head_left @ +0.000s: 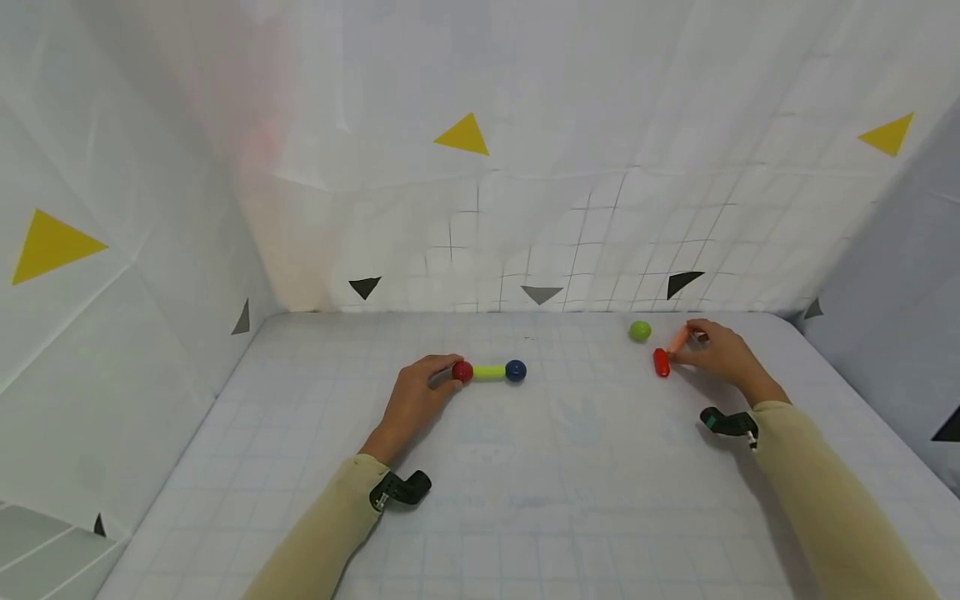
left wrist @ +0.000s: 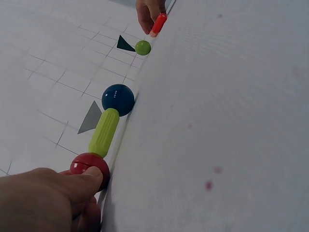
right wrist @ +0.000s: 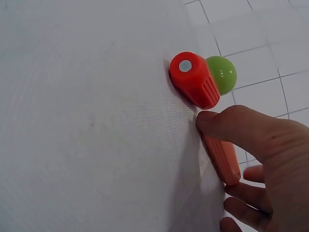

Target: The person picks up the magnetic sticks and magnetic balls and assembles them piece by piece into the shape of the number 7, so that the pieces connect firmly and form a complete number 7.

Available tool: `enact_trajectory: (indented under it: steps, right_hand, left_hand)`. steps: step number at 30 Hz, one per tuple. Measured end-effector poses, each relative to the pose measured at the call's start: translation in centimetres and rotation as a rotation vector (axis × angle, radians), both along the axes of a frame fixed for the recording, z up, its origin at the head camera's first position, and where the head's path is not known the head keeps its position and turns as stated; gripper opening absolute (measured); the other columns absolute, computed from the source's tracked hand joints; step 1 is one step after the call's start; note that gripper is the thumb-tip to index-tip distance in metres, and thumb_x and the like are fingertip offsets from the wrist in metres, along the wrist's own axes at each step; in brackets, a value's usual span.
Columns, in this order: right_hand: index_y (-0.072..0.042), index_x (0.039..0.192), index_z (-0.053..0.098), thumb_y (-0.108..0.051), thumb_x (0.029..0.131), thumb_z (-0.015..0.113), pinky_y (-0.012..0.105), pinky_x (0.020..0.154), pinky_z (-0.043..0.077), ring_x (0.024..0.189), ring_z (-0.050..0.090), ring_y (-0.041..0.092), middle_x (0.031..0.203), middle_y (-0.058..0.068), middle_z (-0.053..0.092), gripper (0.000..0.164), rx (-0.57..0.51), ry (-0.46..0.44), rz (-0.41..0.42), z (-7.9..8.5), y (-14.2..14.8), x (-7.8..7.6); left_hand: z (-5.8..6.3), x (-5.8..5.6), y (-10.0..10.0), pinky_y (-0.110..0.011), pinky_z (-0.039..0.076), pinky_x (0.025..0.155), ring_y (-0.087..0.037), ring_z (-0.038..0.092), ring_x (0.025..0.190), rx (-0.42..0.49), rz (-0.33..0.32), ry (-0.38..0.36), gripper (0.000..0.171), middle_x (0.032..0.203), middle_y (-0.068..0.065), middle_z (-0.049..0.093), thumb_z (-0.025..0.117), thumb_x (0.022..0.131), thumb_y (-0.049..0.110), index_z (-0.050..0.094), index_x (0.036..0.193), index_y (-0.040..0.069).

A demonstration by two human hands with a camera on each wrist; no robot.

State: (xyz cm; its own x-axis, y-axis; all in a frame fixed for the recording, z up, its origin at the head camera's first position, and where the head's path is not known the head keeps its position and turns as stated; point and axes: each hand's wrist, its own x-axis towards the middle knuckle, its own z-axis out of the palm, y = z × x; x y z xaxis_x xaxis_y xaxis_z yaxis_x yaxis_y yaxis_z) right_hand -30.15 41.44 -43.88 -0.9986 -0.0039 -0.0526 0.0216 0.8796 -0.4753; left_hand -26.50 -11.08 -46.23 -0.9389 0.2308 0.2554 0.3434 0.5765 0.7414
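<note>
My left hand (head_left: 414,402) pinches a red ball (head_left: 463,372) between thumb and fingers. That ball is joined in a line with a yellow-green rod (head_left: 490,372) and a dark blue ball (head_left: 515,371), lying on the table. Over on the right, my right hand (head_left: 723,354) holds an orange rod (right wrist: 222,159), thumb at one end and fingertips at the other. Just left of the thumb lies a shorter-looking red rod (head_left: 662,362) with a silvery disc (right wrist: 185,66) in its end. A green ball (head_left: 640,331) rests beyond the red rod, toward the back wall.
A white gridded cloth covers the table (head_left: 525,517). White sheets form a back wall (head_left: 585,250) and side walls, marked with yellow and dark triangles. Each wrist carries a small black camera, such as the left one (head_left: 401,490).
</note>
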Motion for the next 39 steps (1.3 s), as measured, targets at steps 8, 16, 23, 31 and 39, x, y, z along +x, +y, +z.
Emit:
enact_trajectory:
  steps: [8,16,23,31,39]
  right_hand:
    - [0.023,0.145,0.034,-0.040,0.091,0.080,0.069,0.105,0.036,0.122,0.042,0.055,0.135,0.041,0.044,0.095,0.009,-0.004,-0.015,0.04,0.01,0.06]
    - [0.023,0.144,0.035,-0.040,0.090,0.081,0.068,0.104,0.037,0.121,0.043,0.055,0.134,0.041,0.045,0.095,-0.007,-0.010,-0.008,0.19,0.03,0.05]
    - [0.023,0.143,0.036,-0.041,0.090,0.080,0.068,0.104,0.038,0.121,0.043,0.054,0.134,0.041,0.045,0.094,-0.018,-0.045,-0.009,0.56,-0.11,0.20]
    - [0.023,0.141,0.039,-0.040,0.089,0.082,0.066,0.102,0.039,0.118,0.045,0.052,0.132,0.039,0.047,0.092,-0.035,-0.021,-0.015,0.63,-0.36,0.63]
    - [0.019,0.144,0.037,-0.048,0.089,0.081,0.068,0.102,0.040,0.123,0.042,0.054,0.137,0.039,0.043,0.097,-0.058,-0.013,-0.046,0.27,-0.20,0.65]
  left_hand:
    - [0.00,0.00,0.04,-0.041,0.044,0.110,-0.020,0.055,0.133,-0.007,0.002,-0.013,0.044,0.138,-0.001,0.066,0.079,0.095,0.012,0.070,0.137,0.017]
    - [0.09,-0.05,0.12,-0.045,0.043,0.110,-0.023,0.056,0.131,-0.032,0.030,-0.056,0.045,0.136,-0.001,0.067,0.078,0.096,0.015,0.069,0.139,0.021]
    - [0.01,0.01,0.14,-0.047,0.044,0.109,-0.025,0.057,0.128,-0.048,0.033,-0.069,0.045,0.133,-0.001,0.068,0.078,0.096,0.018,0.069,0.140,0.024]
    - [-0.10,0.09,0.23,-0.047,0.045,0.107,-0.025,0.057,0.126,-0.047,0.033,-0.059,0.045,0.131,-0.001,0.068,0.078,0.096,0.017,0.069,0.140,0.025]
    - [-0.06,0.08,0.19,-0.048,0.045,0.107,-0.027,0.058,0.125,-0.060,0.020,-0.021,0.045,0.131,-0.003,0.069,0.078,0.096,0.016,0.070,0.139,0.022]
